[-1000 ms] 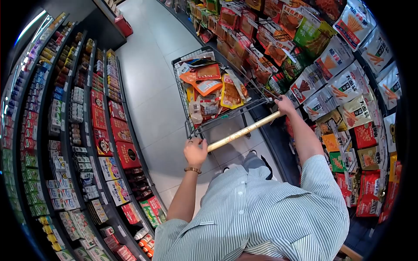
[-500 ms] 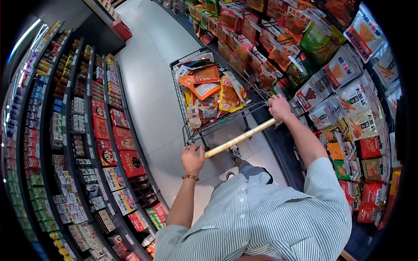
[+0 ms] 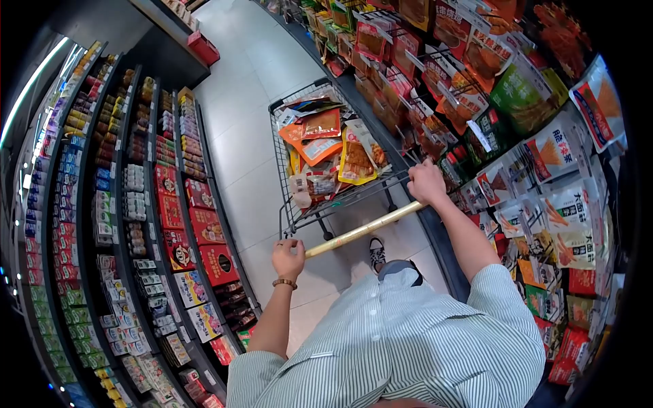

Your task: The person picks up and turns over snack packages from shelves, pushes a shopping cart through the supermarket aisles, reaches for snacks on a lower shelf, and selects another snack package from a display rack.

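My left hand (image 3: 288, 259) is wrapped round the left end of the pale yellow handle (image 3: 364, 230) of a shopping cart. At the handle's other end, my right hand (image 3: 427, 183) grips it close to the hanging snack packets. The wire cart basket (image 3: 279, 146) stands ahead of me, holding several packaged snacks. Among them are a yellow-edged packet (image 3: 357, 158), a red packet (image 3: 321, 124) and an orange packet (image 3: 317, 151). A beaded bracelet (image 3: 285, 283) circles my left wrist. My fingers hide the ends of the handle.
Shelves of small boxes and cans (image 3: 122, 204) line the left side. On the right, a rack of hanging packets (image 3: 503, 102) runs close beside the cart and my right arm. Tiled floor (image 3: 238, 88) stretches ahead, with a red container (image 3: 203, 49) at the far left.
The view has shifted as I walk with the cart; the right-hand packets sit farther right in view. My feet have changed position. Both hands keep hold of the handle.
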Motion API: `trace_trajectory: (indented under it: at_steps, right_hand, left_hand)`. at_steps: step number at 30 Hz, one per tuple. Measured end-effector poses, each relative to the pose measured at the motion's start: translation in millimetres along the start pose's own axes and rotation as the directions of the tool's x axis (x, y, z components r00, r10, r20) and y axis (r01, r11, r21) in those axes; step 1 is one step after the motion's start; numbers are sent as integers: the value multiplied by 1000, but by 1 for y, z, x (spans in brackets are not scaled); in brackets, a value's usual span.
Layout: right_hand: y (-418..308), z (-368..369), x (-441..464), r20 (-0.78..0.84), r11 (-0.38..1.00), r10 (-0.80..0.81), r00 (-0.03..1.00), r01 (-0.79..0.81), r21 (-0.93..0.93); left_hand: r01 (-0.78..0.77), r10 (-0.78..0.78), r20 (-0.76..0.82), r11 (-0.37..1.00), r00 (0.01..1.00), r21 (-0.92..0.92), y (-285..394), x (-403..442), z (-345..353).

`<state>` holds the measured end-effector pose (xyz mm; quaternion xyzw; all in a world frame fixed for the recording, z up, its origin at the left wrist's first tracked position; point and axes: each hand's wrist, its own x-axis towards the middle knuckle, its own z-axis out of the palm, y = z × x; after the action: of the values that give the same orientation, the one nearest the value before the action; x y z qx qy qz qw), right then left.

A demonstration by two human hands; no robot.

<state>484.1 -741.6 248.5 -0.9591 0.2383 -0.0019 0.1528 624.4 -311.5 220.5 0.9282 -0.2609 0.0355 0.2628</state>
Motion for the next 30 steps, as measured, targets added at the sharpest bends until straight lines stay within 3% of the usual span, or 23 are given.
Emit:
trace_trajectory:
  at_steps: [11, 23, 30]
  right_hand:
    - [2, -5, 68, 132, 1000, -10, 991, 11, -9]
    - [15, 6, 130, 59, 995, -19, 998, 13, 101]
    - [18, 8, 155, 3, 988, 16, 1000, -16, 155]
  left_hand:
    - [-47, 40, 53, 987, 998, 154, -11, 60, 12]
    - [-4, -5, 43, 979, 999, 202, -5, 111, 23]
    - [-14, -21, 146, 972, 989, 235, -11, 136, 26]
